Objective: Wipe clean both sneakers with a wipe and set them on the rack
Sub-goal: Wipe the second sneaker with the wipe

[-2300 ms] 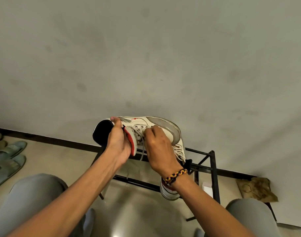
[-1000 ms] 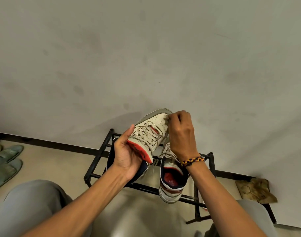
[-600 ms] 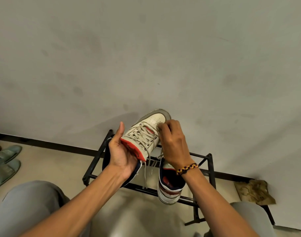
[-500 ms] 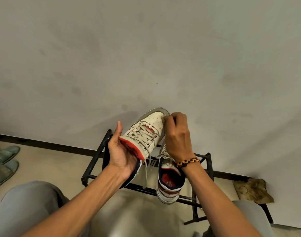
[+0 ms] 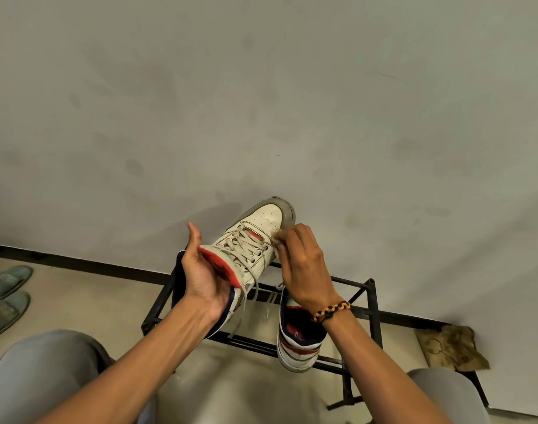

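Wipe drops back from the toe to the lace edge of the held sneaker.

At centre frame the left hand (image 5: 205, 278) cups the heel of the raised sneaker (image 5: 252, 243), palm under the collar, thumb up. The right hand (image 5: 301, 270) pinches a small wipe (image 5: 276, 240), which half a second ago sat higher on the toe box and now presses beside the eyelets. This reads as wiping still under way, shoe not racked. The second sneaker (image 5: 298, 341) rests on the rack (image 5: 372, 304), lower right of centre.
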